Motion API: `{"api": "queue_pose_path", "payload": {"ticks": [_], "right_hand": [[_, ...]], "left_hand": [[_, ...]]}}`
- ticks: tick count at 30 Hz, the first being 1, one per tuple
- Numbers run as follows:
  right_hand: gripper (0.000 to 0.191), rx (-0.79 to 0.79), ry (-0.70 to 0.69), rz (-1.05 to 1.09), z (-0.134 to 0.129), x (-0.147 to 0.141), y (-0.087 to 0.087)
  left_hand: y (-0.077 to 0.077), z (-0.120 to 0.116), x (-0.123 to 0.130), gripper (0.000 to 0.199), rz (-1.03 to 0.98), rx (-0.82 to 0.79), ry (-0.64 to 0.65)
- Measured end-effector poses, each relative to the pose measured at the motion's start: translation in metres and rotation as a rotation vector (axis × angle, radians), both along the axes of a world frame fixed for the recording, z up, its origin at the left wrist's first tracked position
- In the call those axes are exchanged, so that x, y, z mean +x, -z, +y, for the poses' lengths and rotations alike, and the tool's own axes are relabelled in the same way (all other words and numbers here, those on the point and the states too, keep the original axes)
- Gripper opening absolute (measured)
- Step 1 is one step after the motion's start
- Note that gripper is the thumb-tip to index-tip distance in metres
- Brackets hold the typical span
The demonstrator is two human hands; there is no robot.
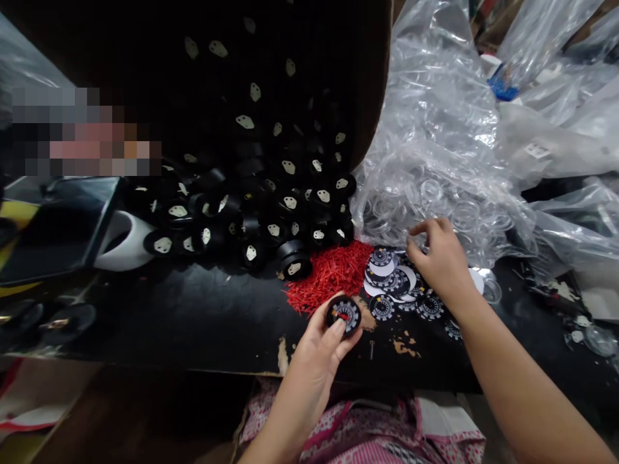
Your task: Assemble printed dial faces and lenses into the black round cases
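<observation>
Black gauge between left thumb and fingers, dial facing up

On the black worktop I see a heap of red gauge needles, printed dial discs beside it, black gauge housings behind, and clear rings in plastic.

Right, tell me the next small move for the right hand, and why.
Probably reach the right hand to a clear plastic ring: the heap lies just beyond it, nothing shows clearly in its grip, and the left hand holds a round black dial unit, thumb at its red pointer.
</observation>
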State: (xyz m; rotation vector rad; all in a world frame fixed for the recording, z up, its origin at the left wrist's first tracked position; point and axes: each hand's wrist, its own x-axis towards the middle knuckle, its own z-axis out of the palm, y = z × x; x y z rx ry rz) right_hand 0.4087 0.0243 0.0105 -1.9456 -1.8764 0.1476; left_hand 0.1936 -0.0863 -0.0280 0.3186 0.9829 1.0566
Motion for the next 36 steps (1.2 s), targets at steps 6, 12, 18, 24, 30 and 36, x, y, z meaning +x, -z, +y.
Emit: {"api": "queue_pose_path", "payload": {"ticks": [6, 12, 18, 24, 30, 36], "right_hand": [[0.018, -0.346, -0.354, 0.623, -0.06, -0.05, -0.011], [0.027, -0.224, -0.489, 0.4, -0.078, -0.072, -0.01], [0.041, -0.082, -0.371, 0.255, -0.076, -0.08, -0.012], [0.044, -0.052, -0.397, 0.334, -0.072, -0.103, -0.003], [0.032, -0.328, -0.525, 0.488, -0.064, -0.091, -0.007], [0.021, -0.426, -0.692, 0.383, -0.071, -0.11, -0.008]], "left_hand": [[-0.003, 0.005, -0.001, 0.036, -0.115, -0.015, -0.001], [0.002, -0.003, -0.003, 0.038, 0.112, 0.123, 0.043], [-0.005, -0.012, -0.004, 0.037, 0.296, 0.276, 0.172], [-0.012, -0.011, -0.013, 0.032, 0.403, 0.237, 0.157], [-0.006, -0.067, -0.111, 0.035, 0.986, 0.171, 0.06], [-0.005, -0.023, -0.13, 0.031, 1.395, 0.412, 0.024]]}}
